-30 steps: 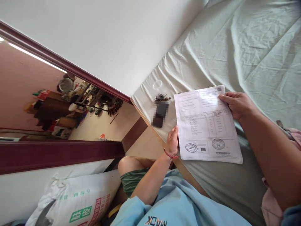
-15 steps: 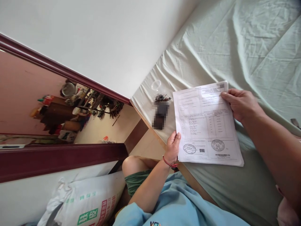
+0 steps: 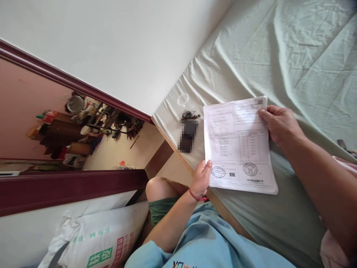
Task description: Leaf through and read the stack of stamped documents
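Dark red trim frames a doorway at far left, and through it I look into a room with a pink wall and a jumble of goods. Below sits a white sack with red and green print, then the wearer's bare knee and blue shirt.

On the pale green sheet, near its wooden edge, lie a dark item, a bunch of keys and a round clear plastic piece. Just right of them, the left hand, a red cord at its wrist, pinches the lower left edge of the papers, thumb on top. The papers are held up over the sheet, a printed page with two round stamps facing me. The right hand pinches them near the upper right corner.

Since half a second ago, the papers' lower right corner has swung slightly left; both grips and the top page are the same. I judge this a small adjustment while reading, with no page turned.

The dark item is pixelated, so I cannot identify it. The fine print is unreadable, the fingers behind the papers are hidden, and a pink cloth is cut off at right.
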`<state>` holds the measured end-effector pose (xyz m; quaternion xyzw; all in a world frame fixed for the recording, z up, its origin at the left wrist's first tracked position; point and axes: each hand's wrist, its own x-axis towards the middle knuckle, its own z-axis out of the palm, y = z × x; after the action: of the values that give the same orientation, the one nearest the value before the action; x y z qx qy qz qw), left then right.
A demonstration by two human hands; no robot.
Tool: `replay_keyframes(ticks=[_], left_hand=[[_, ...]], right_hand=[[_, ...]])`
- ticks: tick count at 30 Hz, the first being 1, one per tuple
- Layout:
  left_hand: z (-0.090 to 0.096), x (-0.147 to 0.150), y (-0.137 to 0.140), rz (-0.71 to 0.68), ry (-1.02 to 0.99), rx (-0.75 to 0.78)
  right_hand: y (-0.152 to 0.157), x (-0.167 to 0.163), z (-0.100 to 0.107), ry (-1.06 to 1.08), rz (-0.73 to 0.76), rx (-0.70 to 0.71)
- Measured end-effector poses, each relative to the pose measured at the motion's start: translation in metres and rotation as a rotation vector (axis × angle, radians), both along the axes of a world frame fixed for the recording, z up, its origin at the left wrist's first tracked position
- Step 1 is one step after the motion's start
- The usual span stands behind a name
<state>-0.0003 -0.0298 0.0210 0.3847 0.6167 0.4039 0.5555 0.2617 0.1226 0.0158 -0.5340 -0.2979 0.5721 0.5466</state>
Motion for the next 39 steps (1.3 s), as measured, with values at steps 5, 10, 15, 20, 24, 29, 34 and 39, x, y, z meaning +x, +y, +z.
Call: replay_keyframes(ticks=[5,10,15,20,24,29,34,39], left_hand=[[-0.002,-0.027,-0.011,-0.128,0.311,0.060],[-0.010,-0.040,-0.017,-0.124,0.300,0.048],[-0.014,-0.041,-0.018,-0.113,0.302,0.056],[-0.011,-0.041,-0.021,-0.143,0.319,0.065],[-0.010,-0.038,-0.022,-0.122,0.363,0.080],[-0.006,-0.035,-0.021,-0.117,0.366,0.093],[-0.008,-0.035,-0.022,-0.095,0.380,0.100],[-0.011,-0.035,-0.026,-0.122,0.353,0.135]], right_hand=[[-0.001,0.002,0.002,0.042,0.002,0.008],[-0.006,0.001,0.013,-0.103,0.045,0.005],[-0.004,0.001,0.011,-0.143,0.004,-0.010],[-0.001,0.004,0.004,-0.204,-0.031,0.052],[-0.007,0.002,0.015,-0.290,-0.046,0.033],[-0.008,0.000,0.017,-0.311,-0.044,0.035],[-0.005,0.002,0.004,-0.308,-0.047,0.085],[-0.001,0.003,-0.003,-0.283,-0.097,0.109]])
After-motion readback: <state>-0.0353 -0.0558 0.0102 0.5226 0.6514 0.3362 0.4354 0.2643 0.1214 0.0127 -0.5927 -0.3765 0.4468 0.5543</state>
